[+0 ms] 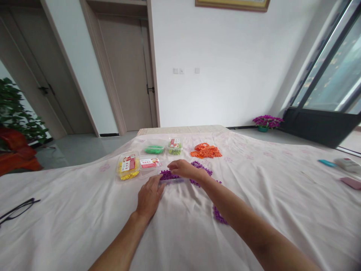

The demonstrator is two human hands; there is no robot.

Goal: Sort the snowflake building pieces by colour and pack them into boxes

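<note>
A small clear box of purple pieces (170,176) lies on the pink bedsheet (84,214). My left hand (149,195) rests against the box's near left corner, fingers curled on it. My right hand (184,168) lies over the top of the box, palm down, fingers bent toward the left. More purple pieces (201,166) spread behind my right wrist, and a few purple pieces (218,216) show under my right forearm.
A box of yellow pieces (128,166), a lidded box with a red label (150,163), a green lid (154,149), a box of green pieces (175,146) and an orange pile (205,150) lie beyond. Glasses (17,211) sit left; small items (348,165) right.
</note>
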